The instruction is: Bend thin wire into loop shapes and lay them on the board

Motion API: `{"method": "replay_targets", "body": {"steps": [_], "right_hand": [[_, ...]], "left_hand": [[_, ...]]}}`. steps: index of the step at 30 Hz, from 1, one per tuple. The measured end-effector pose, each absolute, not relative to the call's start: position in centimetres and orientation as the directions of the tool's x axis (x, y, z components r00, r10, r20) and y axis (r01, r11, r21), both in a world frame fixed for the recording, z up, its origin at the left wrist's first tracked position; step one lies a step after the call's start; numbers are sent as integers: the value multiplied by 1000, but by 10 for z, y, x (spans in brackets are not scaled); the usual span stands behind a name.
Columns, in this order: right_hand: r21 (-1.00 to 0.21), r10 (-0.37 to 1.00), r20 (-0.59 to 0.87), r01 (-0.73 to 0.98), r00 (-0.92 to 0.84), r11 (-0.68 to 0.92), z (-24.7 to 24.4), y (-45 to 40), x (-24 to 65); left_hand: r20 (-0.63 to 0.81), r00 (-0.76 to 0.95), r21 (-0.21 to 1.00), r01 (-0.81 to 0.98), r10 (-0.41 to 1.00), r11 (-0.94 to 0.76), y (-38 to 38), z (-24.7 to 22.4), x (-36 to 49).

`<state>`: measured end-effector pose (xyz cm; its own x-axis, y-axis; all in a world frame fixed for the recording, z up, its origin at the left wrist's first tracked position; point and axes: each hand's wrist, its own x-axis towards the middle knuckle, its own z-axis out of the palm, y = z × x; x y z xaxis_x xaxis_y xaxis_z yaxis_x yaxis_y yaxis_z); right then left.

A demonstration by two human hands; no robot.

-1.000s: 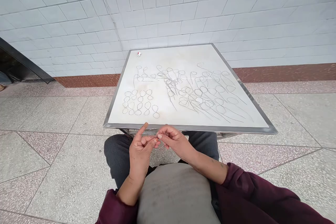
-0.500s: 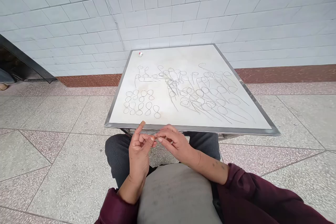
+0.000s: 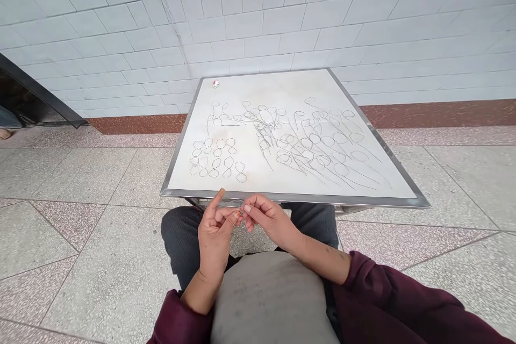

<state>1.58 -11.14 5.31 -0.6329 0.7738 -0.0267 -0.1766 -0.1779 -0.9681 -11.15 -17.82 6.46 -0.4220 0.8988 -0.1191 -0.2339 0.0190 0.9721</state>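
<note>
Over my lap, just off the table's front edge, my left hand [image 3: 216, 234] pinches a thin wire [image 3: 234, 201] between thumb and fingers, its index finger pointing up. My right hand [image 3: 274, 226] meets it fingertip to fingertip, thumb and index finger closed on the same wire. A short arc of the wire shows above the fingertips; the rest is hidden by my fingers. On the white table, several figure-eight wire pieces [image 3: 216, 164] lie in rows at the left. Several wires with one loop and a long tail [image 3: 318, 161] spread over the middle and right.
The white table [image 3: 278, 86] has a grey metal rim and stands against a tiled wall [image 3: 282, 21]. A small white and red object [image 3: 216, 84] sits near its far left corner. A cord [image 3: 177, 32] hangs down the wall. My knees are under the front edge.
My right hand has turned, with its thumb now raised and its fingers curled at the wire. My left hand has barely moved. The pieces on the table lie as before.
</note>
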Motion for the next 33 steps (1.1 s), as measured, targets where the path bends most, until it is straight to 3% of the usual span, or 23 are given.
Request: {"method": "replay_targets", "body": {"steps": [10, 22, 29, 33], "right_hand": [[-994, 767, 40, -107, -640, -38, 52, -102, 21], [-891, 733, -187, -201, -655, -407, 46, -104, 17], [-1000, 765, -4, -14, -644, -17, 50, -100, 23], [-998, 795, -32, -24, -606, -58, 48, -103, 23]], "left_hand": [[-75, -348, 990, -139, 934, 27, -181, 68, -109], [-19, -318, 999, -49, 948, 3, -187, 59, -109], [-64, -326, 994, -105, 943, 32, -186, 60, -106], [-73, -301, 997, -58, 951, 58, -188, 58, -105]]}}
